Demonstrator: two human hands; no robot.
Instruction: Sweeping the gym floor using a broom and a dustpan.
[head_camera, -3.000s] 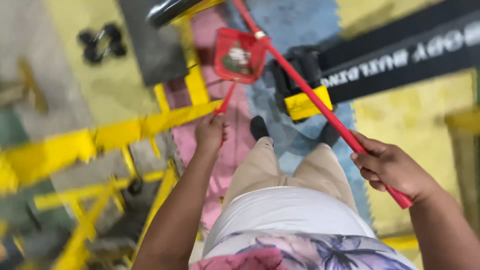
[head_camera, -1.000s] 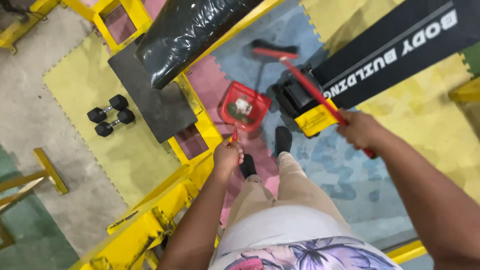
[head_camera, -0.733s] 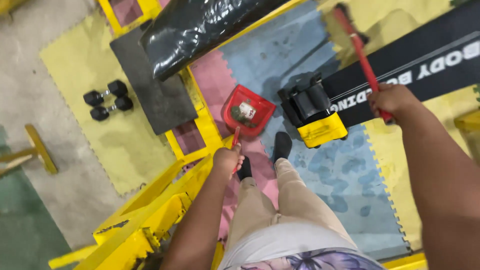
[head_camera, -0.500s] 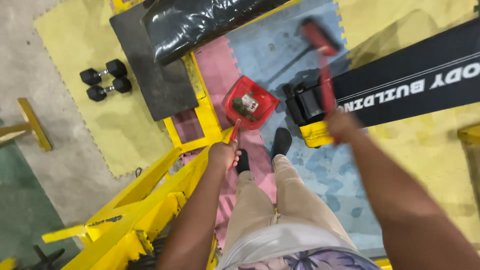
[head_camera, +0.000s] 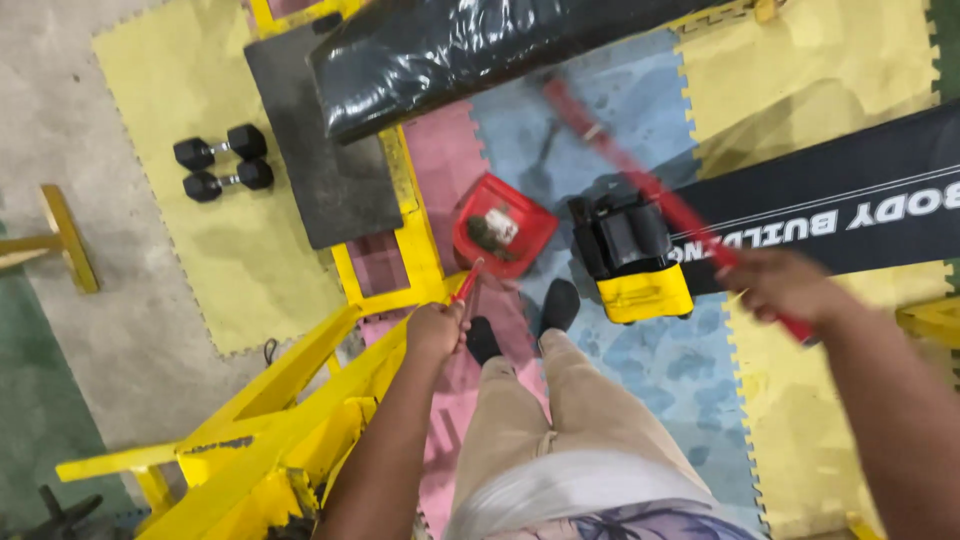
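Observation:
My left hand (head_camera: 436, 330) grips the thin red handle of a red dustpan (head_camera: 503, 228) that rests on the pink floor mat and holds dark debris and a scrap of paper. My right hand (head_camera: 790, 288) is closed around the red stick of a broom (head_camera: 640, 180), blurred with motion. The stick runs up and left over the blue mat toward the black padded bench, where its head is hidden in blur. My two dark shoes stand just below the dustpan.
A black padded bench (head_camera: 480, 50) on a yellow frame (head_camera: 300, 400) crosses the top. A black and yellow bench end (head_camera: 635, 262) sits right of the dustpan. Two black dumbbells (head_camera: 222, 162) lie on a yellow mat at left, beside a dark rubber mat (head_camera: 325, 150).
The broom has swung: my right hand moved right and down, and the stick now slants up-left. The dustpan and my left hand stay nearly in place.

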